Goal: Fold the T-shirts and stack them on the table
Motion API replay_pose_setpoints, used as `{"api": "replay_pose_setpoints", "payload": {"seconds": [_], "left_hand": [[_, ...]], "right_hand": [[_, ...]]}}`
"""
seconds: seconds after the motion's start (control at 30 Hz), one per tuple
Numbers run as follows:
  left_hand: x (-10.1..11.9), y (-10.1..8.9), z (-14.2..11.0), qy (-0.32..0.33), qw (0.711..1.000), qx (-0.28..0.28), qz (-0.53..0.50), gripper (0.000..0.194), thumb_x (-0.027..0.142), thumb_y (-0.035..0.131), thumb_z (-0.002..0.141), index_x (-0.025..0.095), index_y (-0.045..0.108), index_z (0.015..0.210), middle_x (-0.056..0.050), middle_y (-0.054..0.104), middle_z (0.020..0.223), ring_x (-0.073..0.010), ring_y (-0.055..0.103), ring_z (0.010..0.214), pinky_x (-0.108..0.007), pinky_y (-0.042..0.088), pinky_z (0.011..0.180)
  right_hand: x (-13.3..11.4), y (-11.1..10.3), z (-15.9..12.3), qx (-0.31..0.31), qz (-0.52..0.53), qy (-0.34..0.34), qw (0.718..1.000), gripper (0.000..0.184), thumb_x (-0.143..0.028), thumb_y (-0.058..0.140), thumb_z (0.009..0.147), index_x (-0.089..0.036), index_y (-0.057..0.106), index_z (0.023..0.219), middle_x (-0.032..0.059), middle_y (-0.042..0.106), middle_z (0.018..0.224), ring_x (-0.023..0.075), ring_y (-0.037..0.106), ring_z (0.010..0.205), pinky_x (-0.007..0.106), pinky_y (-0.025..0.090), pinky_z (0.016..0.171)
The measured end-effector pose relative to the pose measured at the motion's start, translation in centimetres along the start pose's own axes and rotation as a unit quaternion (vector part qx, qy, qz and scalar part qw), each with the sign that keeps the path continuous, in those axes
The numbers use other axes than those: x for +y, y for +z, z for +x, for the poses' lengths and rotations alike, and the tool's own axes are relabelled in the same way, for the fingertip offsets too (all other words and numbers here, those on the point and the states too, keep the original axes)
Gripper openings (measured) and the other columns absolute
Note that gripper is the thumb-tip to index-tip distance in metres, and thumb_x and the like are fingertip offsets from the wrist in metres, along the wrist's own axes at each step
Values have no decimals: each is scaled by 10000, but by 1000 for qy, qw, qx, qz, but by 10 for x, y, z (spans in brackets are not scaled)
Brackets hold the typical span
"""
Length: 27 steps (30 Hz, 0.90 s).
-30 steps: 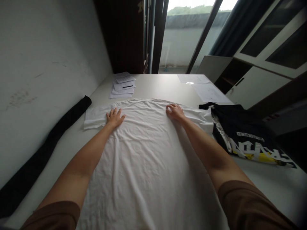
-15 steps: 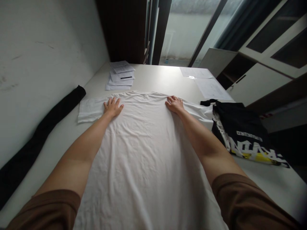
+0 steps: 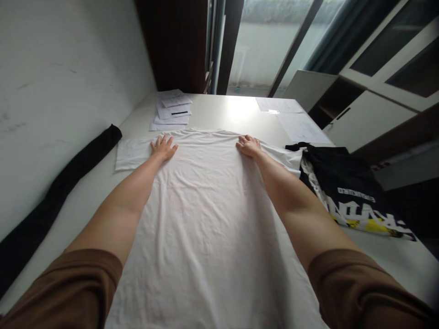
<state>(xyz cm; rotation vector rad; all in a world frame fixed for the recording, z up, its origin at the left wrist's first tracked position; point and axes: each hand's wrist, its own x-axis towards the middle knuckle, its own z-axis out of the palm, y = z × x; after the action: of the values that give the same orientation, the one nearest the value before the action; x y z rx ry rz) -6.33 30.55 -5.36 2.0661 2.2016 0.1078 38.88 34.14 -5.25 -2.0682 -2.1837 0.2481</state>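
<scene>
A white T-shirt (image 3: pixel 202 205) lies spread over the table, its neckline toward the far side and small wrinkles across its front. Near the left shoulder, my left hand (image 3: pixel 163 147) presses on the fabric with its fingers spread. My right hand (image 3: pixel 248 145) rests flat on the opposite shoulder, fingers stretched forward and slightly apart. Both short sleeves reach out sideways past my hands. The right sleeve's end meets a folded black garment (image 3: pixel 346 173) with white lettering and a yellow print.
A long black cloth (image 3: pixel 65 187) lies along the wall at left. Papers (image 3: pixel 171 109) are piled at the far left of the white table (image 3: pixel 226 107), and further sheets (image 3: pixel 298 125) lie at the far right. White cabinets (image 3: pixel 373 114) stand beyond the right edge.
The left sleeve's end has drawn slightly inward and up, and the right sleeve's end has also shifted a little inward. Both hands stay at the shoulders, almost unmoved.
</scene>
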Motion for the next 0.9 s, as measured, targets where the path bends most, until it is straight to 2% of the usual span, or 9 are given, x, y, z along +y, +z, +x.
{"api": "replay_pose_setpoints", "payload": {"seconds": [0.13, 0.57, 0.9], "left_hand": [[3, 1, 17, 5, 1000, 9, 9, 777, 686, 227, 973, 283, 275, 1636, -106, 166, 1718, -380, 117, 1569, -707, 75, 1191], [7, -1, 67, 19, 999, -2, 35, 762, 671, 210, 976, 294, 265, 1637, -99, 160, 1721, -363, 126, 1573, -683, 124, 1199], [9, 0, 95, 26, 1000, -2, 16, 758, 661, 229, 982, 280, 272, 1635, -105, 165, 1719, -371, 124, 1571, -691, 88, 1201]], "right_hand": [[2, -1, 4, 1, -10, -7, 1000, 618, -566, 401, 992, -268, 451, 1531, 122, 370, 1607, 358, 358, 1442, 619, 271, 1191], [5, 7, 17, 33, 6, 15, 999, 631, -576, 375, 998, -251, 448, 1534, 126, 348, 1628, 356, 306, 1483, 627, 219, 1214], [8, 10, 25, 45, -2, 14, 999, 627, -585, 338, 1012, -260, 437, 1540, 117, 363, 1621, 342, 304, 1481, 605, 210, 1221]]}}
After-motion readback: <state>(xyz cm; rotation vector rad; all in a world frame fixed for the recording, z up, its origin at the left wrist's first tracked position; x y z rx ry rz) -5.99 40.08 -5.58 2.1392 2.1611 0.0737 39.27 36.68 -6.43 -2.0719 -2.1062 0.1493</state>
